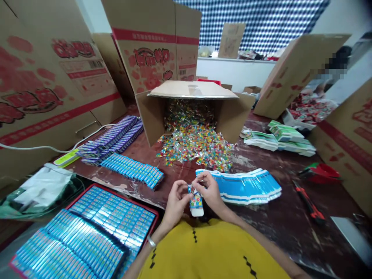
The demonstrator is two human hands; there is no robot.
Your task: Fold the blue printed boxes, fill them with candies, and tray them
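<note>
My left hand (178,199) grips a small printed candy box (196,202) by its left side, close to my body. The box has a colourful front, and a white flap shows at its lower end. My right hand (209,190) has its fingers pinched together at the box's upper end; whether they hold a flap or something small is hidden. Just right of my hands, flat blue cartons (247,186) lie fanned out. Ahead of them, small wrapped candies (197,145) spill from a cardboard box (234,116) lying on its side.
Blue filled boxes (132,169) and purple boxes (113,137) stand in rows at left. A red tray (157,221) of blue boxes sits lower left. Green-and-white cartons (279,139), pliers (309,205) and a red-and-green object (322,172) lie at right. A person (334,68) is at far right.
</note>
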